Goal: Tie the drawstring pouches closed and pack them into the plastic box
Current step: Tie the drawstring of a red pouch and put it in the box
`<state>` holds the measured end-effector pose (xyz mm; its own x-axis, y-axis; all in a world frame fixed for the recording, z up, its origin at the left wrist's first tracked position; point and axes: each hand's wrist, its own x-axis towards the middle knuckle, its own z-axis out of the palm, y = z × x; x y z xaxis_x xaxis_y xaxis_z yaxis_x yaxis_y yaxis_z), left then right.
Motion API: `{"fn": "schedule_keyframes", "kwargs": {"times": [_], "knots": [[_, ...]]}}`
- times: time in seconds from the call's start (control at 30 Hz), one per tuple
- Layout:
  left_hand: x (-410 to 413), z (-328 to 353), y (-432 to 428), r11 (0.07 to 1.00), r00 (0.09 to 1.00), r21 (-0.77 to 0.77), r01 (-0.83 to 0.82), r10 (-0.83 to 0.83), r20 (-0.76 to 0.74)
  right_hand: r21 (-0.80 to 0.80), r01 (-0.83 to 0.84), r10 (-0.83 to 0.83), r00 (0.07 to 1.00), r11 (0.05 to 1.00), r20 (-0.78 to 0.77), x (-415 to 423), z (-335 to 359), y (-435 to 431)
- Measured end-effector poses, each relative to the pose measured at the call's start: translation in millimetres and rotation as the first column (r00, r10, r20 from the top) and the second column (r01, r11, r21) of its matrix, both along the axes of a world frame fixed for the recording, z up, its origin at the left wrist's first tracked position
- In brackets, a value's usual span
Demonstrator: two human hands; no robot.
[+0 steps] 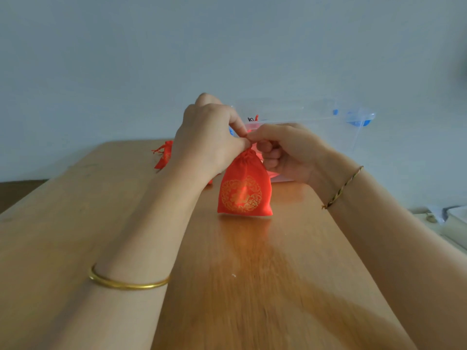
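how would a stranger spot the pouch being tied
On the wooden table, before the clear plastic box, stands a red pouch with a round gold emblem. Unlike the pouch farther left, the left hand and right hand pinch its top.

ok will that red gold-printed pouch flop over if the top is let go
Probably floppy: the red fabric drawstring pouch with gold print gathers where the left hand and right hand pinch its neck. Likely light, a pinch holds it. Released, it may slump.
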<state>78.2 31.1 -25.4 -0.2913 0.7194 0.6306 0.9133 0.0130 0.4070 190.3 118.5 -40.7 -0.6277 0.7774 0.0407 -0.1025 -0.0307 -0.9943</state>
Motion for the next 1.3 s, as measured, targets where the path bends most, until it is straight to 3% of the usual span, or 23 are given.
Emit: {"fn": "schedule_keyframes", "kwargs": {"times": [0.27,0.5,0.57,0.63,0.73,0.83,0.93,1.07,1.17,1.23,1.3], "knots": [[-7,-4,6,1.000,0.998,0.021,0.005,-0.004,-0.056,0.099,-0.130,0.129,0.992,0.987,0.011,5,0,4],[-21,-9,8,0.996,0.998,0.069,-0.060,0.060,0.001,0.234,0.071,-0.099,0.989,0.970,0.110,18,-6,21],[-17,-13,12,0.998,0.998,0.041,-0.058,0.058,0.001,0.344,0.133,-0.203,0.963,0.929,0.176,13,-15,22],[-14,-19,15,0.999,0.996,-0.006,-0.045,0.045,0.081,0.428,0.144,-0.250,0.947,0.892,0.203,7,-20,22],[-22,-26,20,1.000,0.958,-0.011,-0.021,0.024,0.285,0.383,0.003,-0.131,0.942,0.924,0.309,6,-17,15],[-27,-26,20,0.999,0.922,0.016,-0.048,0.038,0.385,0.325,-0.145,-0.049,0.852,0.934,0.521,7,-14,0],[-22,-21,18,0.999,0.895,0.029,-0.045,0.027,0.444,0.463,-0.218,-0.150,0.758,0.859,0.635,3,-21,-15],[-16,-13,17,0.997,0.848,0.075,0.012,-0.049,0.527,0.674,0.001,-0.419,0.783,0.739,0.459,3,-41,-11],[-17,-1,24,0.991,0.782,0.114,0.066,-0.123,0.611,0.772,0.131,-0.520,0.806,0.622,0.282,9,-40,-1],[-18,7,30,0.981,0.785,0.176,0.085,-0.174,0.594,0.734,0.208,-0.491,0.850,0.647,0.191,13,-26,4],[-26,9,39,0.971,0.822,0.234,0.045,-0.169,0.544,0.600,0.260,-0.416,0.900,0.756,0.133,17,-3,10]]}}
